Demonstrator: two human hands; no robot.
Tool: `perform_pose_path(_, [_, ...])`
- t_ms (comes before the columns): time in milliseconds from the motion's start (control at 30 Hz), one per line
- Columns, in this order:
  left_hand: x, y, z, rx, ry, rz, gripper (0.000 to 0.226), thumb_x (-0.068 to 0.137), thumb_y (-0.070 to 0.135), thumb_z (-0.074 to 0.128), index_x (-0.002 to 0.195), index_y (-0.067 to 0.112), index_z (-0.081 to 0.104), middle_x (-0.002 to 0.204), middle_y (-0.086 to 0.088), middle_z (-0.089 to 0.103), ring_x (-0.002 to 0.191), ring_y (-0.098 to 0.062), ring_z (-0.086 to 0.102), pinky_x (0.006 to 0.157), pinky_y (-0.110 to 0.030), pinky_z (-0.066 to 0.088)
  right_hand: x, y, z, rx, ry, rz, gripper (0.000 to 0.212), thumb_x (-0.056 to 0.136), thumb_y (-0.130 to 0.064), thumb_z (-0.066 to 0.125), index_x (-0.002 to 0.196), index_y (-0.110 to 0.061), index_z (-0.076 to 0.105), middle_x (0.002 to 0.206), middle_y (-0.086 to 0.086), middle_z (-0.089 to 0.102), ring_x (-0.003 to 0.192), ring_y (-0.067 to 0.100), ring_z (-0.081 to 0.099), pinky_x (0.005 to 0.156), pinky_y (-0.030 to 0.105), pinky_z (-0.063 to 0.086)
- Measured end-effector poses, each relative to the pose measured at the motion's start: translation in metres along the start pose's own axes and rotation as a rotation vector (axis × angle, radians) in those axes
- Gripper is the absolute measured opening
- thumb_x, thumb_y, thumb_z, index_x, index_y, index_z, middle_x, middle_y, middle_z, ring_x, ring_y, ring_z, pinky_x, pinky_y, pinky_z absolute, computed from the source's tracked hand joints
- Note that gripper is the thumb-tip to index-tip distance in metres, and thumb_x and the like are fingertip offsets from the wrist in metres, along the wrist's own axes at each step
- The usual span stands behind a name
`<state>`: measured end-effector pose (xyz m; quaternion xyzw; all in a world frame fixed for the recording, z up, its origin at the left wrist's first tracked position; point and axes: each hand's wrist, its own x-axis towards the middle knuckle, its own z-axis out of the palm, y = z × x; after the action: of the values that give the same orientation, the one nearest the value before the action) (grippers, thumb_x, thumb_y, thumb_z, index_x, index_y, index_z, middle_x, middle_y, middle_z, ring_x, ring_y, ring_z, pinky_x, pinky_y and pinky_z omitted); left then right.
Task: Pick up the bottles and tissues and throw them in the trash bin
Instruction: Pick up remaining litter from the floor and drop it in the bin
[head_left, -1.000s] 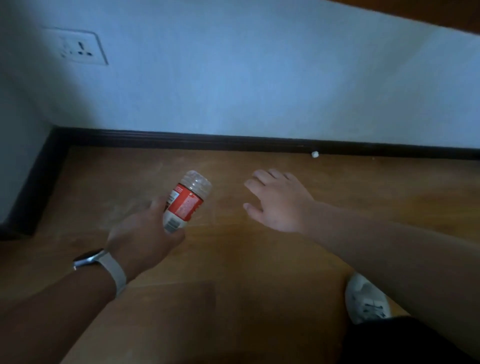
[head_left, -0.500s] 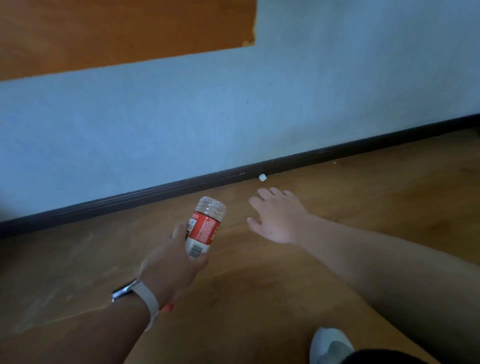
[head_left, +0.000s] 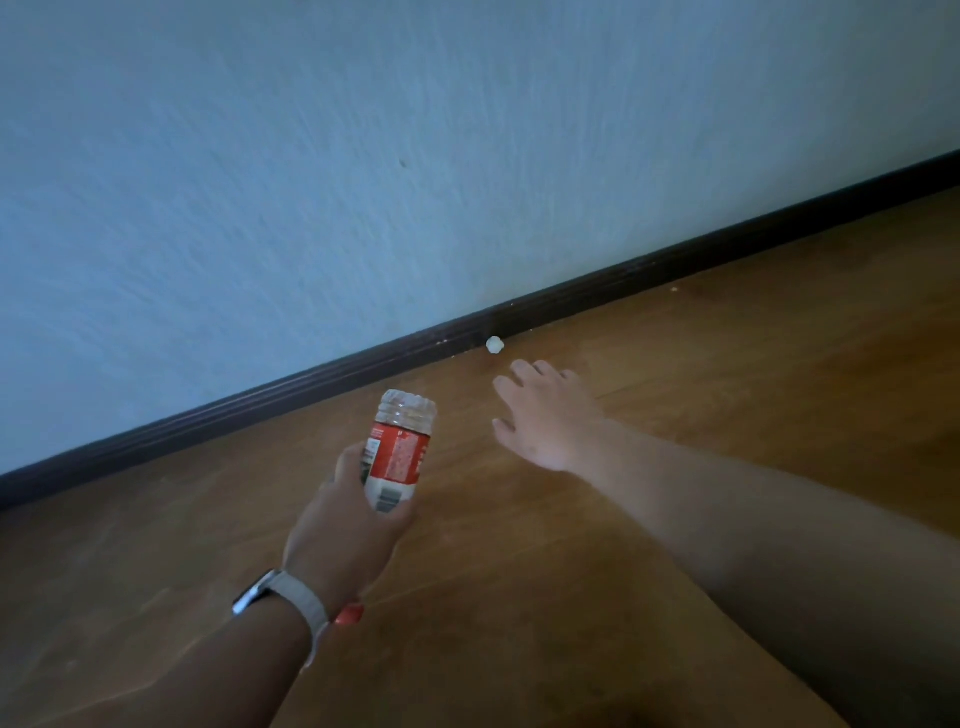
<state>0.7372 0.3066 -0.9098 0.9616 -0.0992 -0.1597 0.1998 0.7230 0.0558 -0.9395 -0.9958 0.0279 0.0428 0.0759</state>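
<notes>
Bottle (head_left: 399, 451) in the left hand (head_left: 347, 525): a clear plastic one with a red label, gripped around its lower half, fingers wrapped shut on it, its ribbed base pointing up and away toward the wall (head_left: 363, 182). A small red patch, perhaps the cap (head_left: 349, 614), shows just below the wrist, next to the pale band of a watch (head_left: 280, 597).

The right hand (head_left: 548, 415) reaches forward over the wooden floor (head_left: 727, 364), palm down, fingers spread apart and holding nothing. Just beyond its fingertips, not touching them, a small white crumpled ball of tissue (head_left: 494, 344) lies on the floor right against the dark skirting board (head_left: 260, 397), which runs diagonally across the view from lower left to upper right at the foot of the pale blue wall.

The bottle is held above the floor, to the left of the reaching hand and well apart from the tissue. Both bare forearms come in from the bottom edge of the view. The light is dim, and the label text on the bottle is too blurred to read.
</notes>
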Motion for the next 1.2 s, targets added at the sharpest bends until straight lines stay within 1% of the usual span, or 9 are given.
perform_pose_path(267, [0.063,0.026,0.027,-0.065,-0.003,-0.03,0.071,0.079,0.045,0.073,0.136,0.035,0.032,0.105,0.009,0.058,0.082,-0.006,0.062,0.073,-0.034,0.058,0.062,0.034,0.047,0.062,0.029,-0.012,0.033,0.091,-0.036,0.05,0.12,-0.02,0.053,0.122,0.006,0.052,0.104,0.024,0.051,0.079,0.039,0.049])
perform_pose_path(500, [0.097,0.026,0.044,-0.072,-0.008,-0.07,0.072,0.078,0.046,0.074,0.136,0.034,0.033,0.105,0.006,0.059,0.08,-0.006,0.061,0.069,-0.031,0.056,0.114,0.044,0.079,0.068,0.002,0.025,0.05,0.089,-0.028,0.056,0.137,-0.016,0.043,0.134,0.011,0.044,0.113,0.029,0.046,0.084,0.042,0.047])
perform_pose_path(667, [0.098,0.02,0.052,-0.115,-0.052,-0.13,0.072,0.078,0.043,0.074,0.137,0.032,0.033,0.1,0.011,0.057,0.079,-0.004,0.061,0.066,-0.029,0.054,0.138,0.051,0.091,0.093,-0.032,0.024,0.052,0.085,-0.003,0.051,0.136,-0.014,0.043,0.13,0.009,0.044,0.11,0.028,0.044,0.081,0.038,0.042])
perform_pose_path(733, [0.097,0.017,0.052,-0.113,-0.051,-0.15,0.071,0.079,0.041,0.073,0.137,0.031,0.033,0.096,0.014,0.054,0.077,-0.001,0.059,0.06,-0.022,0.049,0.144,0.051,0.094,0.114,-0.056,0.036,0.053,0.083,0.003,0.046,0.133,-0.014,0.045,0.127,0.01,0.044,0.108,0.028,0.045,0.083,0.04,0.043])
perform_pose_path(800, [0.098,0.016,0.052,-0.101,-0.053,-0.169,0.071,0.08,0.038,0.074,0.138,0.03,0.034,0.098,0.012,0.054,0.075,-0.001,0.059,0.057,-0.018,0.044,0.149,0.051,0.094,0.124,-0.053,0.034,0.046,0.083,0.005,0.044,0.126,-0.013,0.049,0.121,0.012,0.045,0.103,0.028,0.046,0.081,0.04,0.044])
perform_pose_path(867, [0.099,0.017,0.051,-0.099,-0.049,-0.185,0.071,0.079,0.038,0.075,0.137,0.029,0.034,0.099,0.009,0.057,0.075,-0.003,0.061,0.059,-0.022,0.048,0.155,0.052,0.095,0.138,-0.029,0.017,0.041,0.083,0.005,0.045,0.12,-0.013,0.051,0.117,0.012,0.046,0.1,0.028,0.046,0.08,0.04,0.044])
perform_pose_path(967, [0.101,0.023,0.05,-0.068,-0.051,-0.201,0.072,0.078,0.038,0.075,0.137,0.028,0.035,0.092,0.012,0.055,0.074,-0.006,0.062,0.061,-0.027,0.052,0.16,0.056,0.098,0.175,-0.036,0.004,0.04,0.084,0.004,0.046,0.12,-0.013,0.049,0.113,0.013,0.048,0.099,0.029,0.046,0.079,0.039,0.045])
perform_pose_path(1067, [0.099,0.034,0.048,-0.01,-0.041,-0.183,0.071,0.078,0.039,0.075,0.136,0.03,0.035,0.088,0.015,0.054,0.073,-0.004,0.061,0.058,-0.024,0.048,0.16,0.062,0.097,0.252,-0.071,-0.001,0.04,0.085,0.004,0.045,0.122,-0.012,0.047,0.111,0.013,0.049,0.098,0.028,0.047,0.076,0.038,0.046])
perform_pose_path(1200, [0.107,0.051,0.043,0.05,-0.018,-0.099,0.072,0.076,0.044,0.076,0.135,0.034,0.036,0.096,0.014,0.056,0.075,-0.001,0.06,0.058,-0.02,0.045,0.15,0.076,0.09,0.336,-0.062,-0.047,0.031,0.086,0.001,0.046,0.113,-0.014,0.047,0.101,0.009,0.048,0.089,0.025,0.048,0.062,0.035,0.039])
